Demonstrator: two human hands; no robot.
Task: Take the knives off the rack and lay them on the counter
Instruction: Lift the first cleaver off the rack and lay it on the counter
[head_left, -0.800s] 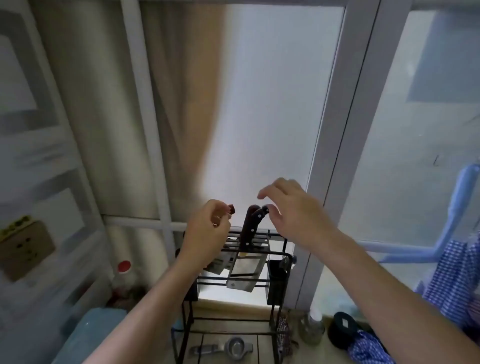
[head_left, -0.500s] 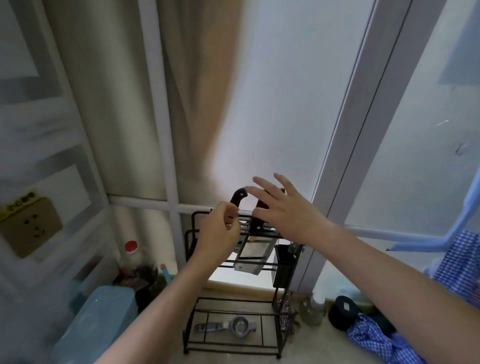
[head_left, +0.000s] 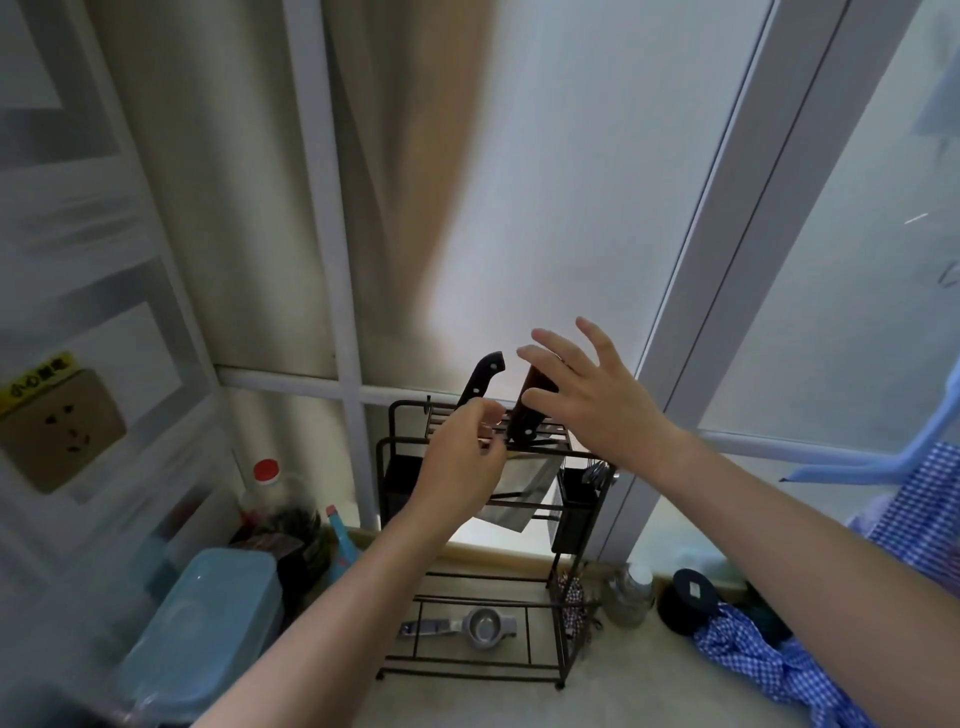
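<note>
- While both knives sit in the rack (head_left: 395, 457) slots at the back of the counter (head_left: 649, 691), neither is lifted.
- The left hand (head_left: 462, 467) is curled shut at the base of the black-handled knife (head_left: 480, 379), seemingly pinching it.
- The right hand (head_left: 587, 400) is spread open against the brown-handled knife (head_left: 530, 410), not closed.
- Risk: a weak pinch could let the blade twist or drop toward the fingers.
- Pulling at an angle might jam a blade or tip the light rack.

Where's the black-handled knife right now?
The black-handled knife stands in the top of the rack, centre frame, just above the left hand, left of the brown-handled knife.
</note>
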